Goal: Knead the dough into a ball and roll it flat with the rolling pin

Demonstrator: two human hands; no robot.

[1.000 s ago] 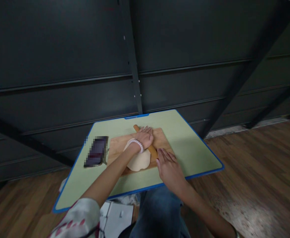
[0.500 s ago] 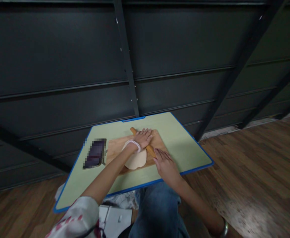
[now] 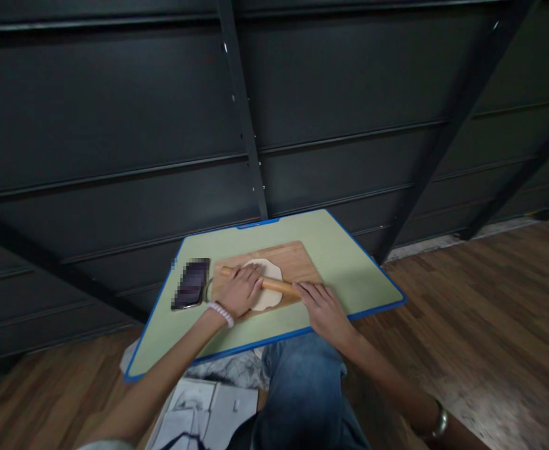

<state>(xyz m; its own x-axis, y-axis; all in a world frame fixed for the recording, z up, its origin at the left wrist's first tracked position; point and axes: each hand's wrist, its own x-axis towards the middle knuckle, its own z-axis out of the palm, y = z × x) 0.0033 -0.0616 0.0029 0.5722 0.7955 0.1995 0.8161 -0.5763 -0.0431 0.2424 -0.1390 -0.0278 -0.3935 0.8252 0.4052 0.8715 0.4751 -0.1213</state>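
Note:
A flat, pale round of dough (image 3: 267, 300) lies on a wooden board (image 3: 300, 259). Across the dough rests a wooden rolling pin (image 3: 277, 285), tilted slightly down to the right. My left hand (image 3: 241, 290) is closed over the pin's left part, its fingertips reaching over onto the dough's left side. At the pin's right end, my right hand (image 3: 320, 306) has its fingers laid over the wood near the board's right edge. Part of the dough is hidden under the pin and my left hand.
The board sits on a pale green, blue-edged tabletop (image 3: 344, 269). A dark phone, partly pixelated (image 3: 192, 284), lies to the left. Behind stands a dark panelled wall (image 3: 162, 94). Below are my knee in jeans (image 3: 302, 387), white papers (image 3: 230, 406) and wood flooring (image 3: 466, 312).
My left hand has moved left and nearer with its end of the rolling pin, so the pin now lies flatter across the dough. More of the dough's far side shows.

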